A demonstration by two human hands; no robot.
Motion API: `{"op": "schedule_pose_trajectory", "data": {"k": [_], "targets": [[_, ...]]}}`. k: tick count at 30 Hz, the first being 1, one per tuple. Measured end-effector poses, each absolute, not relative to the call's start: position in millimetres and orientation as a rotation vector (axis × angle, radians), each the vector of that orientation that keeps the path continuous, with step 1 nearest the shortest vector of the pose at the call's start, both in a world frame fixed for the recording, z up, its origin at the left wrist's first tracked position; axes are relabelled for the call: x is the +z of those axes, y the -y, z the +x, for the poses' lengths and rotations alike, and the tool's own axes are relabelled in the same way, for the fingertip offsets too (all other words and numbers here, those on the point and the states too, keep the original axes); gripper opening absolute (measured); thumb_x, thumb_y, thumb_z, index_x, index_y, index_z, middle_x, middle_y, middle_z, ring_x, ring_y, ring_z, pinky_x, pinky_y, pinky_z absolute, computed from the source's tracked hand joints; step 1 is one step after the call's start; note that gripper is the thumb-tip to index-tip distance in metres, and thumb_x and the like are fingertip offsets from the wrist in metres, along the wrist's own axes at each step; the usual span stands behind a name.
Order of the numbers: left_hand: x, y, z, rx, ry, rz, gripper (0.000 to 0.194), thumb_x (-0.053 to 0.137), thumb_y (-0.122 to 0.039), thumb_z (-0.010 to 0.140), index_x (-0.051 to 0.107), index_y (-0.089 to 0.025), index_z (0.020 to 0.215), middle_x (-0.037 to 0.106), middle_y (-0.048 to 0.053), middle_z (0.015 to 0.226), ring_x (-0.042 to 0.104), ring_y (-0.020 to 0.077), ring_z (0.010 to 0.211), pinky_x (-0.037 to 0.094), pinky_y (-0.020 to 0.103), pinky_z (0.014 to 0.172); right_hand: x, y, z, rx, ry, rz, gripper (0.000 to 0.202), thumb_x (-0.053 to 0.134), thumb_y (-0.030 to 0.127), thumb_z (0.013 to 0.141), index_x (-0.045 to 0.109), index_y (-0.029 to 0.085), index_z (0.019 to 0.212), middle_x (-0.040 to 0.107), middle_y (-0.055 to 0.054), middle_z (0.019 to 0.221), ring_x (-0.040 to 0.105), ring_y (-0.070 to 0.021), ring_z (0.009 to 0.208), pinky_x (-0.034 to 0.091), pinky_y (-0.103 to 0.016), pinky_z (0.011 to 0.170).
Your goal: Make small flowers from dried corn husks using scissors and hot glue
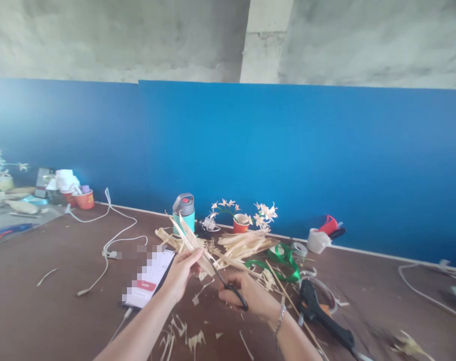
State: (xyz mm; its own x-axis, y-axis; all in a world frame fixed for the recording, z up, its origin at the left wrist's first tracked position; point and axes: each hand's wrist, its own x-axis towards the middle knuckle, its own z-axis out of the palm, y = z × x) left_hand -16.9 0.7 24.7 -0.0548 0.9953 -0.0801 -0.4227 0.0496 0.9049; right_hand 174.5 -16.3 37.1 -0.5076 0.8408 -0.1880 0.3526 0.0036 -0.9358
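Note:
My left hand is closed on a pale dried husk strip, which points up and away from me. In my right hand are black-handled scissors, my fingers through the handles. The blades reach the lower end of the strip beside my left fingers; whether they are open or closed I cannot tell. Behind both hands lies a heap of similar dried husks. Small cut scraps are scattered on the brown table below my hands.
A phone lies left of my left hand, near a white cable. Behind the husks stand a teal flask and a red cup with pale flowers. On the right are green ribbon and a black glue gun.

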Motion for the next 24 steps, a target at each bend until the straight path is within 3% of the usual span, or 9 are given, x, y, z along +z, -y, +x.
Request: {"op": "schedule_pose_trajectory", "data": {"k": [13,24], "targets": [[30.1,-0.7,-22.5,1.286,-0.957,0.875,0.024,0.074,-0.034,0.062,0.073,-0.013,0.075,0.065,0.003,0.058,0.051,0.0105,0.046,0.038,0.021,0.046,35.2,13.6,179.3,1.617,1.876,-1.213,0.018,0.066,0.031,0.069,0.061,0.015,0.074,0.048,0.006,0.045,0.039,-0.0046,0.038,0.027,-0.015,0.035],[31.2,-0.2,-24.3,1.24,-0.958,0.865,0.025,0.074,-0.033,0.062,0.074,-0.011,0.074,0.062,0.003,0.053,0.049,0.0094,0.043,0.035,0.02,0.042,31.3,12.6,182.1,1.637,1.903,-1.179,0.017,0.065,0.031,0.07,0.062,0.015,0.074,0.048,0.006,0.045,0.038,-0.0046,0.037,0.026,-0.016,0.036]]}}
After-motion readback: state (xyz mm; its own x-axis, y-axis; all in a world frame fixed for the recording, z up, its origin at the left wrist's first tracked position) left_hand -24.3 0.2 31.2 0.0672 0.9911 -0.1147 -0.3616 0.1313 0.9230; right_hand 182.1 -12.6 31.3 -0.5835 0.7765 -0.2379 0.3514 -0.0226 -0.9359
